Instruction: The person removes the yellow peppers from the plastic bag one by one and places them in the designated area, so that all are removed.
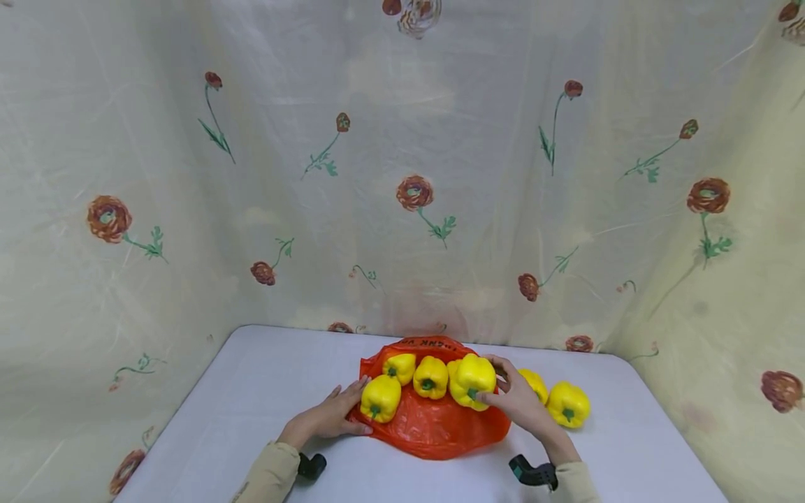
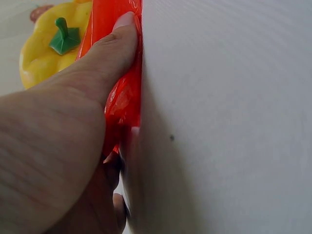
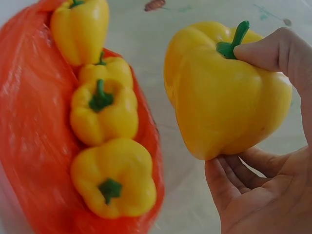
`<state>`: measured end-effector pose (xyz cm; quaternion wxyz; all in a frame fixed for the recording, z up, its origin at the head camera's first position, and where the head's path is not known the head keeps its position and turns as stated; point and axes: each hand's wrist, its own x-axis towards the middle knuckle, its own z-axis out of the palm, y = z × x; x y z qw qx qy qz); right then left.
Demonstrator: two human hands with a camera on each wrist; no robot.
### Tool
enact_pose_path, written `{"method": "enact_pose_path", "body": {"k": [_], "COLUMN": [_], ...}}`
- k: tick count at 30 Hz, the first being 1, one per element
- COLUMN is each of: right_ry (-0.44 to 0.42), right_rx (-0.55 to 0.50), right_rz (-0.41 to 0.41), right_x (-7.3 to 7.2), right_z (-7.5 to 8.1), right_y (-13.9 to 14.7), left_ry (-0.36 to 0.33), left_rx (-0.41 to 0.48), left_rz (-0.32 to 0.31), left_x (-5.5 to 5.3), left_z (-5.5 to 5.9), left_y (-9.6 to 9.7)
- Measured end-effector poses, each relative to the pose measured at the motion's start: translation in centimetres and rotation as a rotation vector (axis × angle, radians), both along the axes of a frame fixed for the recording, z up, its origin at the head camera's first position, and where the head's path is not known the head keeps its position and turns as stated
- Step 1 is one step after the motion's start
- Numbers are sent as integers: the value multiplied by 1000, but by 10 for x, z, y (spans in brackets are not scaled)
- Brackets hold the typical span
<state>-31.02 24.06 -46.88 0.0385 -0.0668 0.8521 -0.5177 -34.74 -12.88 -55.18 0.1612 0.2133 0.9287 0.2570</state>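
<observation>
A red plastic bag (image 1: 434, 433) lies spread on the table, its far edge raised and printed with dark letters. Several yellow bell peppers (image 1: 381, 398) with green stems sit in it, lined up in the right wrist view. My left hand (image 1: 333, 412) grips the bag's left edge. In the left wrist view its thumb (image 2: 109, 53) lies along the red film, with the other fingers partly hidden. Over the bag's right side my right hand (image 1: 518, 398) holds another yellow bell pepper (image 3: 224, 97), thumb at the stem and fingertips under the bottom.
To the right of the bag, a yellow bell pepper (image 1: 569, 404) rests on the white table (image 1: 635, 433), and a second pepper (image 1: 532, 381) shows partly behind my right hand. A flower-printed curtain (image 1: 478, 265) encloses the table's back and sides. Black wrist cameras (image 1: 533, 471) sit at both cuffs.
</observation>
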Motion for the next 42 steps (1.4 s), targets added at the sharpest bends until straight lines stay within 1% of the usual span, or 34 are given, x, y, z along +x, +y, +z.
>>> {"method": "enact_pose_path", "body": {"k": [4, 7, 11, 15, 19, 26, 32, 35, 38, 42], "right_ry": [7, -2, 8, 30, 57, 67, 83, 92, 92, 89], "right_rx": [-11, -29, -43, -8, 22, 8, 14, 15, -7, -43], "right_rz": [-23, -37, -49, -83, -120, -178, -208, -227, -243, -284], "right_x": [-1, 0, 1, 3, 4, 7, 8, 9, 9, 9], "right_z": [2, 4, 9, 14, 16, 19, 18, 16, 14, 10], "right_y": [13, 24, 39, 54, 72, 96, 116, 125, 135, 146], "left_ry": [1, 0, 1, 7, 10, -4, 0, -4, -7, -9], "left_rx": [7, 3, -2, -4, -8, -11, -7, -10, -12, -18], "left_rz": [-10, -9, -7, -11, -11, -1, -7, 0, 8, 8], "left_x": [1, 1, 1, 1, 1, 0, 0, 0, 0, 0], "left_z": [0, -1, -2, -2, -3, -2, -3, -3, -1, 0], "left_y": [0, 0, 0, 0, 0, 0, -1, -1, 0, 0]}}
